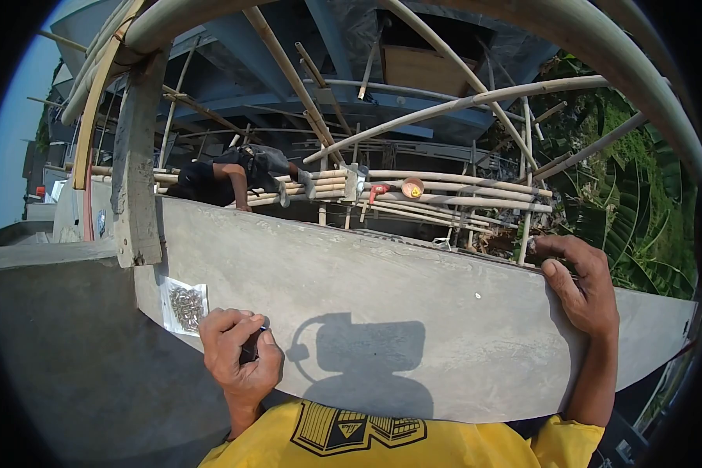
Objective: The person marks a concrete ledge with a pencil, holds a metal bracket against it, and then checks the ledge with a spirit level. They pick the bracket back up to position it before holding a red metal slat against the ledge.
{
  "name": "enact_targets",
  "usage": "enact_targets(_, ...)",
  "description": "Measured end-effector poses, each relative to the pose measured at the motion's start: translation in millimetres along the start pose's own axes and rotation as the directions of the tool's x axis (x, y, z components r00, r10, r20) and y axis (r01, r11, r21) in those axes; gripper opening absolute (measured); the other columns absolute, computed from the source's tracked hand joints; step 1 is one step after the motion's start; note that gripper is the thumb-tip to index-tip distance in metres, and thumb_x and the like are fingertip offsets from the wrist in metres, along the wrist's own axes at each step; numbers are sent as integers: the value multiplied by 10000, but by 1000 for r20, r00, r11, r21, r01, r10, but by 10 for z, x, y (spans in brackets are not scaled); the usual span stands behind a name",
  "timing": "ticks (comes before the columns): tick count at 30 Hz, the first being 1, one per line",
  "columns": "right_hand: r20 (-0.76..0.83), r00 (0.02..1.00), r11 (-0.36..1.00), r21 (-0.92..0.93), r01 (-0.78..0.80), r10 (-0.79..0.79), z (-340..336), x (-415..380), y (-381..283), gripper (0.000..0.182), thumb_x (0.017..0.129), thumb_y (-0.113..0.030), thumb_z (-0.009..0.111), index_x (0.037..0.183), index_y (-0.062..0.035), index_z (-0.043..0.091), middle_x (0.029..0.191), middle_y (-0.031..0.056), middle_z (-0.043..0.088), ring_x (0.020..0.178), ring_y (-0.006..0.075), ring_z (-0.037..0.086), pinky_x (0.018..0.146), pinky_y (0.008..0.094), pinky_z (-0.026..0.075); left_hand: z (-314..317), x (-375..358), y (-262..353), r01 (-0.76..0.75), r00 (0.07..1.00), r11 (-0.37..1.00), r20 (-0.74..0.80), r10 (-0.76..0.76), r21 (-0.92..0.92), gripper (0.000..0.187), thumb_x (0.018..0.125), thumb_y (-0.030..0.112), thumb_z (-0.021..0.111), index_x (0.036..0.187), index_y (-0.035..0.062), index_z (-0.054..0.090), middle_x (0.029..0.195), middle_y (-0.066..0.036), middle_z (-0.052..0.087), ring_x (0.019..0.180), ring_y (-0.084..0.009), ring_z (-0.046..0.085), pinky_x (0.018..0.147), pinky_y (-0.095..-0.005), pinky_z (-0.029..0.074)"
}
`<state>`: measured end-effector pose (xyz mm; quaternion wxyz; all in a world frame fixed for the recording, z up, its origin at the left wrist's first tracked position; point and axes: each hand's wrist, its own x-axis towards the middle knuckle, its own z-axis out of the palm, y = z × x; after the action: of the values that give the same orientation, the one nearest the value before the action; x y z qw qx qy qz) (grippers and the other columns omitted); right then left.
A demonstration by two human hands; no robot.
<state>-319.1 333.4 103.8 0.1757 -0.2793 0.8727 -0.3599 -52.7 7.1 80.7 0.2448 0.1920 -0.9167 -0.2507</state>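
Note:
My left hand (242, 355) is closed at the near side of the grey concrete ledge (327, 265), its fingers curled round a small dark object (251, 343) with a bit of blue at the tip. Just behind it a clear plastic bag of small metal fasteners (186, 306) lies on the ledge's left part. At the right, my right hand (585, 285) grips the far edge of the ledge, thumb on the near side and fingers reaching over, fingertips partly hidden.
Beyond the ledge runs bamboo scaffolding (460, 199), with a red power tool (378, 191) and a round orange container (412, 187) on it. A co-worker (234, 171) leans there at the left. A wooden post (138, 164) stands on the left; bamboo poles cross overhead.

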Motion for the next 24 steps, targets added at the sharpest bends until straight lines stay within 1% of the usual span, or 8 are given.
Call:
enact_targets(5, 0, 1000, 1000, -5, -4, 4, -2, 3, -22, 328, 919, -256, 681, 1103, 16, 690, 984, 180, 713, 881, 293, 694, 768, 354, 543, 0, 5, 4, -5, 1000, 1000, -7, 5, -20, 347, 659, -70, 643, 984, 50, 667, 950, -118, 579, 856, -265, 577, 727, -367, 489)
enact_targets(7, 3, 1000, 1000, 1, -19, 19, -2, 4, -19, 326, 920, -255, 680, 1101, 15, 691, 984, 180, 713, 881, 296, 694, 771, 355, 543, -3, 11, -4, -39, 999, 999, -3, 39, 0, 356, 657, -90, 639, 985, 47, 666, 951, -120, 566, 822, -253, 579, 689, -350, 493)
enact_targets(9, -5, 999, 999, -29, 41, -41, 0, 3, 11, 325, 921, -256, 679, 1100, 16, 691, 989, 182, 713, 883, 295, 695, 770, 359, 545, 19, 19, 15, -43, 999, 999, -20, 42, -19, 359, 658, -105, 635, 983, 45, 667, 954, -120, 556, 801, -241, 580, 659, -335, 491)
enact_targets(11, -4, 999, 999, -27, 36, -36, -5, 5, 12, 325, 922, -255, 678, 1099, 17, 691, 991, 183, 713, 885, 296, 695, 776, 361, 544, 32, 31, 18, -46, 998, 998, -35, 45, -38, 362, 659, -120, 631, 981, 42, 668, 957, -120, 546, 780, -230, 580, 629, -320, 490)
enact_targets(13, -2, 999, 999, -24, 32, -32, -7, 4, 7, 324, 922, -254, 676, 1099, 17, 692, 994, 184, 713, 887, 298, 695, 781, 363, 544, 42, 33, -2, -99, 994, 995, -48, 98, -26, 369, 660, -142, 624, 979, 39, 672, 957, -118, 528, 749, -207, 575, 572, -288, 474)
enact_targets(18, 1, 1000, 1000, 14, -9, 9, -2, 3, -6, 329, 921, -250, 676, 1108, 19, 691, 1000, 191, 712, 899, 304, 695, 788, 365, 547, 41, 42, 15, -101, 994, 995, -50, 100, -21, 367, 662, -140, 626, 979, 39, 675, 953, -113, 525, 746, -200, 571, 556, -274, 461)
enact_targets(22, 5, 1000, 1000, -17, 26, -26, -8, 5, 3, 333, 923, -254, 673, 1112, 20, 690, 1003, 194, 711, 902, 305, 695, 782, 371, 555, 34, 36, 40, -68, 997, 997, -40, 67, -28, 365, 663, -142, 627, 978, 39, 671, 955, -114, 529, 745, -203, 575, 566, -278, 471)
enact_targets(24, 9, 999, 999, 27, -35, 35, -4, 5, -21, 336, 927, -260, 671, 1113, 18, 690, 1003, 190, 711, 907, 300, 693, 787, 373, 556, 43, 45, 24, -87, 995, 996, -43, 86, -30, 362, 666, -141, 628, 978, 38, 668, 959, -118, 538, 760, -214, 586, 585, -289, 485)
